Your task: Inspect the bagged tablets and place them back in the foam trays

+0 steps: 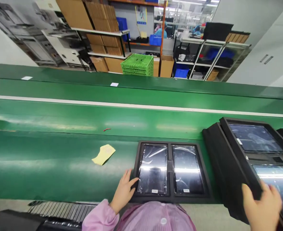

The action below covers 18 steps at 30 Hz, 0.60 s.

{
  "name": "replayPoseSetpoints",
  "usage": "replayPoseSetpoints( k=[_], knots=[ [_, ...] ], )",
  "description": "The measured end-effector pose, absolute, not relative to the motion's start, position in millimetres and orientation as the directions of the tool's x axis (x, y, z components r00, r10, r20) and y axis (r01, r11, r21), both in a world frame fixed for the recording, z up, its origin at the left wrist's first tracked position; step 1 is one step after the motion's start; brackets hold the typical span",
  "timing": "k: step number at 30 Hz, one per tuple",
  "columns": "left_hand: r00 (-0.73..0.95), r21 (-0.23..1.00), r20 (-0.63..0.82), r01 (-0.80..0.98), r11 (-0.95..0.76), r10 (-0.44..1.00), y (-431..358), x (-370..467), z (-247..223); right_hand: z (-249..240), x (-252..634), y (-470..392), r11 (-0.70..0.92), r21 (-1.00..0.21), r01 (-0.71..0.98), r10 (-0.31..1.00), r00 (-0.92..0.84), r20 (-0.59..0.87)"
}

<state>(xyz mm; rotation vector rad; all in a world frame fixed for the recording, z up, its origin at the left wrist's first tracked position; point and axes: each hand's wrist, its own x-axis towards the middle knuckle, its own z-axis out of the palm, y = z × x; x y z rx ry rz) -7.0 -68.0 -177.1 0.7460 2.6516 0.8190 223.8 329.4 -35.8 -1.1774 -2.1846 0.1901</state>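
A black foam tray (170,200) lies flat on the green bench in front of me, with two dark glass-faced panels, one on the left (153,168) and one on the right (188,170), in its two recesses. Clear film and a small white label show on each. My left hand (123,189) is at the tray's left edge, fingers apart, thumb against the rim. On the right, a stack of black foam trays (228,166) holds two more panels in its top tray (249,158). My right hand (263,203) grips that top tray's near-left edge; its fingertips are partly hidden.
A torn yellow paper (104,154) and a small red strip (107,129) lie left of the tray. A white line (131,105) runs along the green surface (59,163). Beyond stand green crates (137,64) and shelves with cardboard. A roller rack (57,210) is below left.
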Motion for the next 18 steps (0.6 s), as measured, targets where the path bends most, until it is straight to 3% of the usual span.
replayPoseSetpoints(
  k=[3, 7, 13, 16, 18],
  knots=[
    [-0.687, 0.355, -0.12, 0.645, 0.677, 0.717, -71, 1, -176, -44, 187, 309, 0.685, -0.39, 0.615, 0.726, -0.53, 0.439],
    [-0.5, 0.278, -0.149, 0.807, 0.521, 0.853, -64, -9, -166, -69, 171, 279, 0.648, -0.472, 0.598, 0.755, -0.585, 0.295],
    [-0.188, 0.454, -0.083, 0.867, 0.205, 0.979, -45, -30, -173, -96, 174, 250, 0.627, -0.534, 0.568, 0.748, -0.63, 0.209],
    [-0.175, 0.548, -0.04, 0.819, 0.168, 0.984, -42, -27, -184, -106, 179, 238, 0.608, -0.563, 0.559, 0.752, -0.633, 0.184],
    [-0.259, 0.613, -0.003, 0.763, 0.206, 0.966, -42, -23, -189, -114, 183, 230, 0.596, -0.583, 0.552, 0.756, -0.632, 0.174]
  ],
)
